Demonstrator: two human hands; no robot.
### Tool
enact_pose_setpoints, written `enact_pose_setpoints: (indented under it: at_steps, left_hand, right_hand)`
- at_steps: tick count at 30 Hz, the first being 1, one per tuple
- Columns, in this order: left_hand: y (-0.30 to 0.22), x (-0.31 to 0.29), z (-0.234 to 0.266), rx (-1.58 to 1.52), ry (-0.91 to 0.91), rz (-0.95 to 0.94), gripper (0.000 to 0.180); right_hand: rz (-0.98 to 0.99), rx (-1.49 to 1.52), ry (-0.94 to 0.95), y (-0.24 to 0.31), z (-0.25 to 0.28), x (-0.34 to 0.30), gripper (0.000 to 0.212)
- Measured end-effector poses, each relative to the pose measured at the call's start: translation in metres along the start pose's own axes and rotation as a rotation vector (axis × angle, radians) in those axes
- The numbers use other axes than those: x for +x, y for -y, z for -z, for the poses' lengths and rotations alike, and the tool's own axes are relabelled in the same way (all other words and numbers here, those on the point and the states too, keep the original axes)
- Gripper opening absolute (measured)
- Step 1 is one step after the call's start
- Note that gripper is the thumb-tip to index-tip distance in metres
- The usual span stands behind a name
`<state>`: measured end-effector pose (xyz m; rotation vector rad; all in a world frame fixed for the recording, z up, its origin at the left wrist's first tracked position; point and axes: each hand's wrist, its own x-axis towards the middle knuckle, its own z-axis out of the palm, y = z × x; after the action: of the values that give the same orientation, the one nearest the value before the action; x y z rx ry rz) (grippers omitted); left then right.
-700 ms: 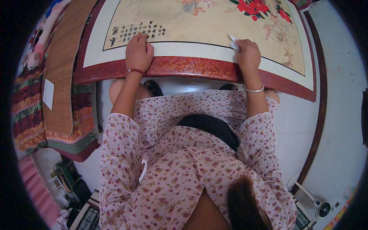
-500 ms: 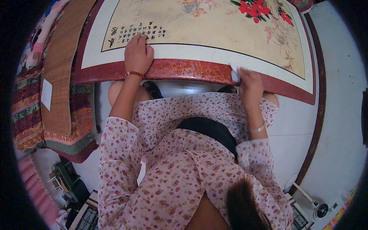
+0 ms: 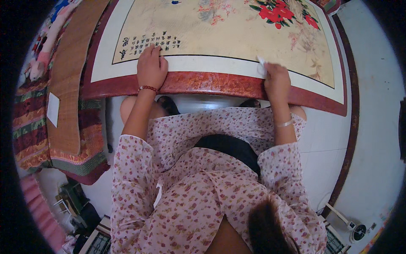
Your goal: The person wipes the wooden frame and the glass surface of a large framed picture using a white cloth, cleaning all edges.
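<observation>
Currently a crumpled white tissue [image 3: 261, 67] at the near edge of the worktop [image 3: 203, 82], right of centre, over the white margin, its tip crossing the thin black line; looks like paper or thin cloth, cannot tell which; right hand [image 3: 278, 82] closed on it, gripping between thumb and fingers, back of hand uppermost; whether the tissue presses on the surface, cannot tell; left hand [image 3: 152, 70] well apart from it, palm down and open, fingers pointing away from the body, fingertips at the lower edge of some black brushed characters [image 3: 144, 40], heel near the glossy red rim; worktop bears a cream painted field, red flowers [image 3: 277, 15] with green leaves toward the far right; dark red bead bracelet [image 3: 148, 88] on left wrist, pale bangle [image 3: 284, 123] on right forearm; wearer seated, in a pale flowered garment [image 3: 194, 186] with a dark band [image 3: 228, 151] across the lap; dark footwear [image 3: 168, 105] under the worktop, on pale floor tiles [image 3: 323, 148]; off to the left, a brown woven mat [image 3: 65, 106] over striped, patterned cloth [image 3: 31, 127], with a white card [image 3: 53, 109] lying on the mat.
</observation>
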<state>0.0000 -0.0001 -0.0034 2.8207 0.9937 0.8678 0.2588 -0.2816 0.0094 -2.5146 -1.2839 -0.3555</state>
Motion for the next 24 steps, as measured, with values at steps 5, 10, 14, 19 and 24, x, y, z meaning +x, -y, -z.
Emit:
enact_pose_setpoints:
  at_steps: [5, 10, 14, 19, 24]
  left_hand:
    - [-0.002, -0.005, 0.007, 0.048, 0.017, 0.016, 0.034]
    - [-0.002, -0.003, 0.006, 0.033, 0.015, 0.006, 0.033]
    - [-0.005, -0.001, 0.002, 0.009, -0.023, -0.004, 0.034]
    - [0.003, -0.003, -0.002, 0.012, -0.044, -0.023, 0.033]
    - [-0.003, -0.003, 0.003, 0.052, 0.020, 0.005, 0.036]
  right_hand:
    - [0.073, 0.191, -0.054, 0.013, 0.032, -0.074, 0.038]
    - [0.047, 0.151, -0.067, 0.005, 0.017, -0.046, 0.038]
    - [-0.008, 0.101, -0.093, -0.008, -0.003, 0.014, 0.032]
    - [0.047, 0.071, -0.042, 0.005, 0.003, -0.002, 0.030]
    - [0.164, 0.116, -0.053, 0.031, 0.030, -0.057, 0.032]
